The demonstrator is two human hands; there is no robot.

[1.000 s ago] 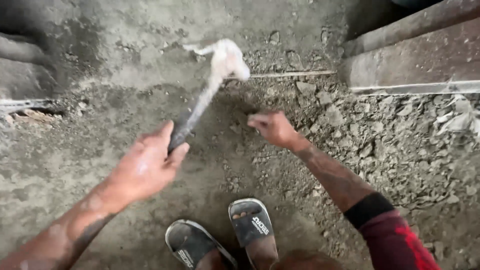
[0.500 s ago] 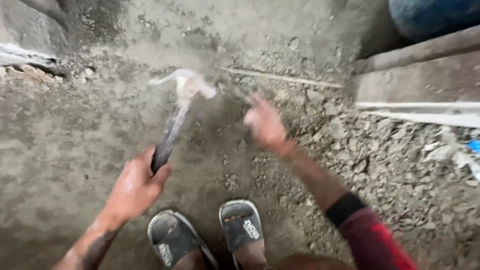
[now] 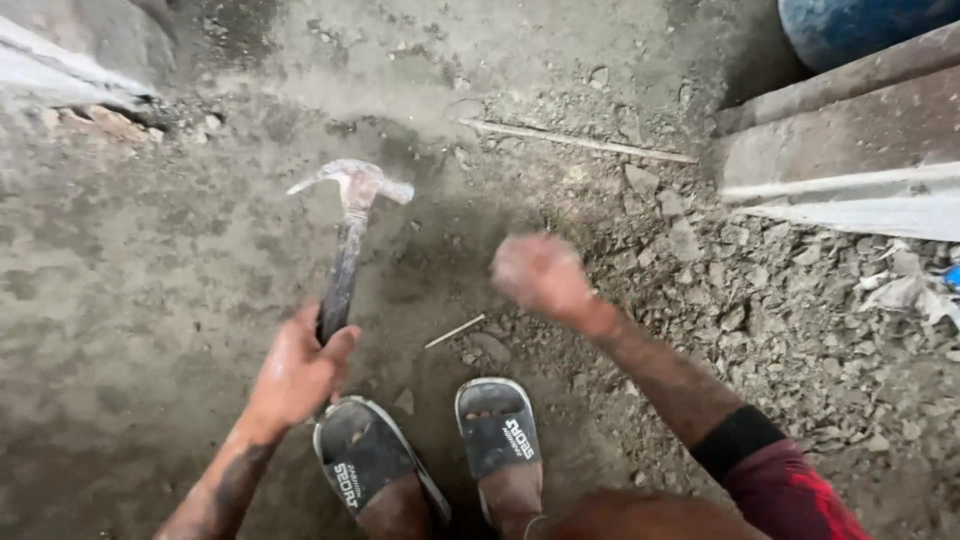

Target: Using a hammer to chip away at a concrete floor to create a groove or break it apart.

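Note:
My left hand (image 3: 298, 372) grips the dark handle of a claw hammer (image 3: 347, 222), whose dusty metal head points away from me over the dirt floor. My right hand (image 3: 540, 275) is blurred and hangs above the ground with its fingers curled; whether it holds anything cannot be seen. A thin nail (image 3: 455, 331) lies on the dirt between the two hands, just ahead of my sandalled feet (image 3: 498, 430).
Broken rubble and stones (image 3: 780, 300) cover the ground to the right. A concrete step with a metal edge (image 3: 850, 190) runs along the upper right, with a blue object (image 3: 850, 25) behind it. A thin rod (image 3: 580, 143) lies ahead. Brick debris (image 3: 90, 120) sits upper left.
The hammer has come down and back toward me in my left hand. My right hand has pulled back from the ground, and a nail now lies loose on the dirt.

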